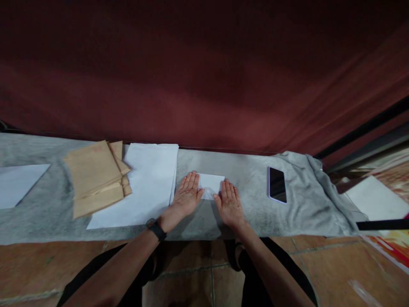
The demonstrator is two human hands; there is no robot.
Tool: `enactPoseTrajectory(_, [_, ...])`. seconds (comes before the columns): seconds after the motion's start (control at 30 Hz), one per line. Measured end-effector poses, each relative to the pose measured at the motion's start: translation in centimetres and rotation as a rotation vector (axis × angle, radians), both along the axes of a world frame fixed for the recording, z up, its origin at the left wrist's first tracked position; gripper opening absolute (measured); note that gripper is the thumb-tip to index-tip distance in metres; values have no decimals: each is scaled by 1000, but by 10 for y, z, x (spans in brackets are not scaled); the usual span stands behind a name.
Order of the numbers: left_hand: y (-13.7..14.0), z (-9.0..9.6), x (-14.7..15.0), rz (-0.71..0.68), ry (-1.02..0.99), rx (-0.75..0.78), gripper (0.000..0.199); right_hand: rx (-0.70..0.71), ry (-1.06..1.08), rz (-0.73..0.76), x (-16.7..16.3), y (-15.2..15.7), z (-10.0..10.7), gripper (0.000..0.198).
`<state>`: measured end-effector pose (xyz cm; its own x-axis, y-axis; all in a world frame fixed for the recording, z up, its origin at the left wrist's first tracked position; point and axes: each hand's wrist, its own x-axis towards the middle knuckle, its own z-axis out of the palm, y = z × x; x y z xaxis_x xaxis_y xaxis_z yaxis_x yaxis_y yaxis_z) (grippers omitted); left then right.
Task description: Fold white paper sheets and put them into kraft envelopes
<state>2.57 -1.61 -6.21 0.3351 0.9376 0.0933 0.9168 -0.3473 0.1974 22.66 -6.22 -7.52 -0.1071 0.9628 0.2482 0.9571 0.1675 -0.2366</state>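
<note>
A small folded piece of white paper (211,182) lies flat on the grey cloth in front of me. My left hand (188,195) rests flat on its left end, fingers stretched out and pointing away from me. On its right end lies my right hand (230,204), also flat with straight fingers. Both thumbs reach inward along the near edge. Parts of the paper are hidden beneath the hands. Just left of my left hand is a stack of large white sheets (150,183).
Several brown paper envelopes (96,170) lie partly over the white sheets. Another white sheet (19,183) is at the far left. A phone (277,185) with a dark screen rests to the right on the grey cloth (255,217). A dark red curtain (204,94) hangs behind.
</note>
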Motion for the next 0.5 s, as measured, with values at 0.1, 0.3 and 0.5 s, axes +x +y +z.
enactPoseTrajectory(0.1, [-1, -1, -1, 35, 1, 37, 68, -1, -12, -14, 2, -1, 0, 69])
enactPoseTrajectory(0.3, [-2, 4, 3, 120, 96, 63, 67, -49, -40, -18, 3, -1, 9, 63])
enactPoseTrajectory(0.5, [-6, 8, 19, 20, 81, 144, 62, -116, 22, -48, -4, 5, 23, 60])
